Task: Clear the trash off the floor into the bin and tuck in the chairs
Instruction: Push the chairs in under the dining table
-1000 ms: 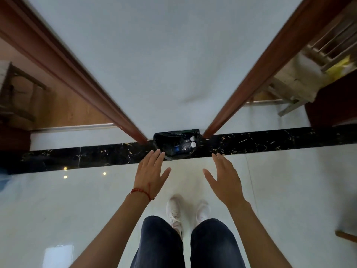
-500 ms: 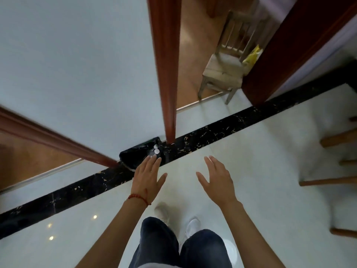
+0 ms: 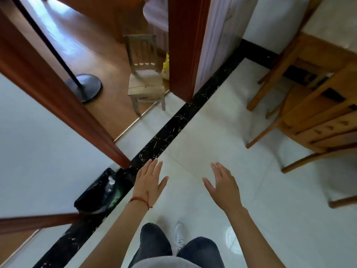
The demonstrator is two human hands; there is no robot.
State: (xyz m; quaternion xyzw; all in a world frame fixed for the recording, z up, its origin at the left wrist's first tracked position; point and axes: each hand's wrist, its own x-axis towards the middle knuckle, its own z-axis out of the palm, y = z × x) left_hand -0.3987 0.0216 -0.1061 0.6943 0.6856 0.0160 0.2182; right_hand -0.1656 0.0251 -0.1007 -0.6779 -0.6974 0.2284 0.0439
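Observation:
A bin lined with a black bag (image 3: 96,196) stands against the wall at the lower left, with plastic bottles showing inside. My left hand (image 3: 149,182) hovers just right of the bin, fingers straight, holding nothing. My right hand (image 3: 224,187) is held out over the white floor, fingers spread, also empty. At the right, wooden chairs (image 3: 309,115) stand by a wooden table (image 3: 328,53), their legs on the white tiles.
A small old wooden chair (image 3: 145,84) sits in the doorway ahead, beside a yellow bag (image 3: 165,67). A black floor-stand base (image 3: 85,87) rests on the wooden floor beyond. Brown door frames (image 3: 181,51) flank the opening. A black marble strip (image 3: 173,122) crosses the floor.
My view has swung to the right: the bin slid from centre to lower left, and the wooden chairs and table came into sight. Both hands stay open and empty.

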